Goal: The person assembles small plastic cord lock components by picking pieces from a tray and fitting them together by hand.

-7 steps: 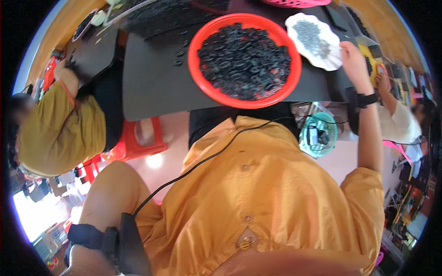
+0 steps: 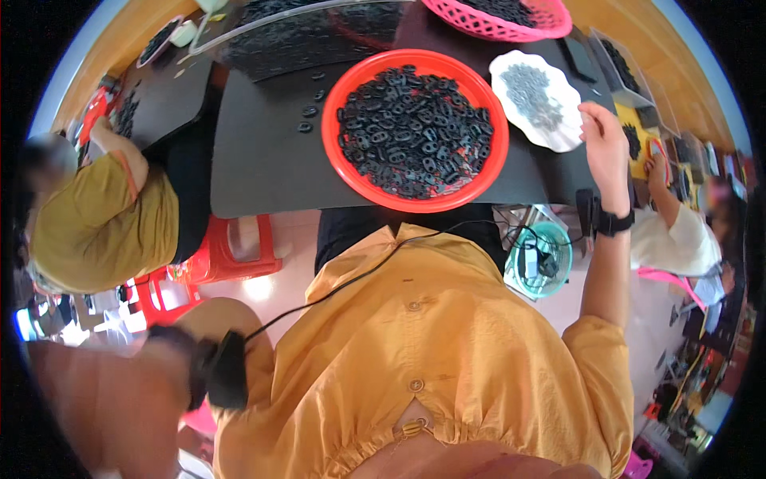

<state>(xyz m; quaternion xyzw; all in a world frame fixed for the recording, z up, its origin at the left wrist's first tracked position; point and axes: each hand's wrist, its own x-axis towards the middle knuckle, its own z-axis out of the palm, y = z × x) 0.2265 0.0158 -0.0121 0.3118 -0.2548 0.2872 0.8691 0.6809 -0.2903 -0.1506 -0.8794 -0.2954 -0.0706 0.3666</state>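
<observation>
My right hand [image 2: 604, 136] is at the right rim of a white scalloped dish [image 2: 568, 137], its fingers closed on the edge. Small grey pieces [image 2: 528, 88] lie in the dish, too fine to name. Left of the dish stands a round red basin [image 2: 333, 152] full of black oval pieces with holes [image 2: 415, 132]. My left hand [image 2: 104, 407] is raised at the lower left, close to the camera and away from the table. It is large and blurred, and its fingers cannot be made out. A dark strap with a small box is on that wrist.
Several loose black pieces [image 2: 305, 127] lie left of the basin on the dark table [image 2: 263, 160]. Behind are a clear-walled tray [image 2: 303, 48], a pink basket [image 2: 550, 28] and a phone-like slab [image 2: 578, 60]. A teal basket [image 2: 550, 279] stands below. People work at both sides.
The view has tilted, so the table and basin sit lower in the picture. My left hand has come further into view and looks larger. My right hand stays at the dish rim.
</observation>
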